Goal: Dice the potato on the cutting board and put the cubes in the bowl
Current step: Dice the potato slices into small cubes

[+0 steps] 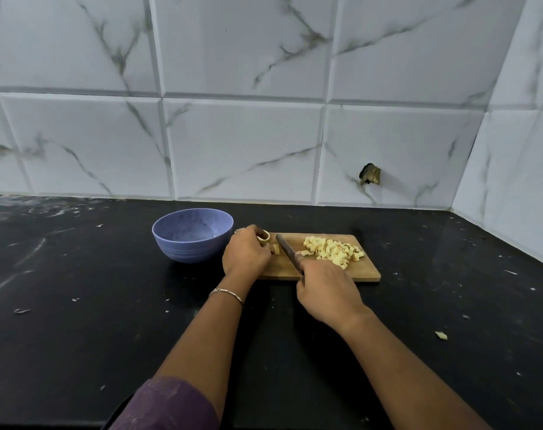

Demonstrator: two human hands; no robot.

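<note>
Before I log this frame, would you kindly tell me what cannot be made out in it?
Head view only:
Remaining potato: mostly under the left hand; amount left unclear.
Knife handle: wrapped inside the right hand.
Pale ring-shaped bit by the left hand: too small to identify.
Bowl: near inner wall hidden by its rim.

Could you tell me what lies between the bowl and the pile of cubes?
The left hand holding a potato piece, then the knife, in the head view.

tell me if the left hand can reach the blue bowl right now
Probably yes: the blue bowl stands just beside the left hand, with nothing between them. That hand first has to let go of the potato piece it holds.
</note>
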